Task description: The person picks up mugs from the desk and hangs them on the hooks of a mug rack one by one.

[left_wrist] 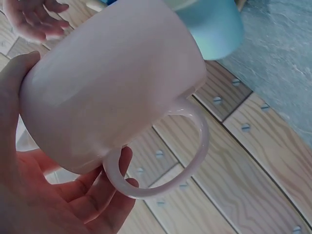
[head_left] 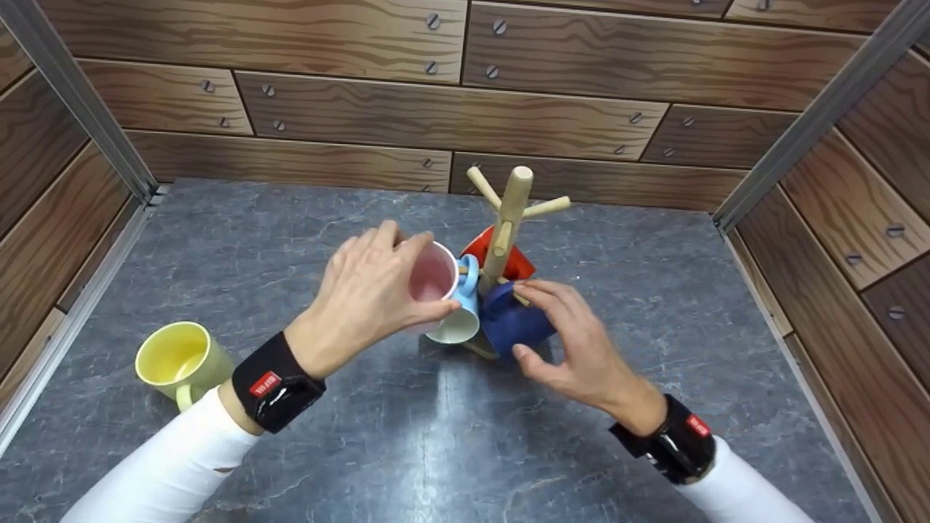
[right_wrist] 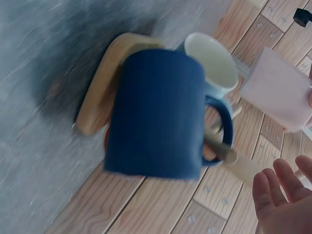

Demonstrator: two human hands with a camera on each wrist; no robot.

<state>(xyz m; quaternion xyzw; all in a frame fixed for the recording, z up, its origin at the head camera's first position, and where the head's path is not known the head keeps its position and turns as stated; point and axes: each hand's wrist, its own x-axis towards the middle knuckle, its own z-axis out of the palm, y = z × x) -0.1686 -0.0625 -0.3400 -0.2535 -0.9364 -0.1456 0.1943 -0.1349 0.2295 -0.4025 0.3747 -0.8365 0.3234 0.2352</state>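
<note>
My left hand point(head_left: 363, 283) grips a pale pink mug point(left_wrist: 112, 83) around its body, left of a wooden mug tree point(head_left: 515, 195). In the left wrist view, fingertips show beside the mug's handle point(left_wrist: 202, 141). A dark blue mug point(right_wrist: 156, 114) hangs by its handle from a lower peg of the tree. Beside it my right hand point(head_left: 581, 349) has its fingers spread; the right wrist view shows them apart from the mug. On another peg hangs a light blue mug point(head_left: 459, 323), close to the pink one. A red mug point(head_left: 520, 264) is partly hidden behind the trunk.
A yellow mug point(head_left: 211, 367) stands upright on the grey marbled surface point(head_left: 639, 290) at the left, near my left forearm. Upper pegs point(head_left: 548, 207) of the tree stick out bare. Wood-patterned walls point(head_left: 349, 109) enclose the back and both sides.
</note>
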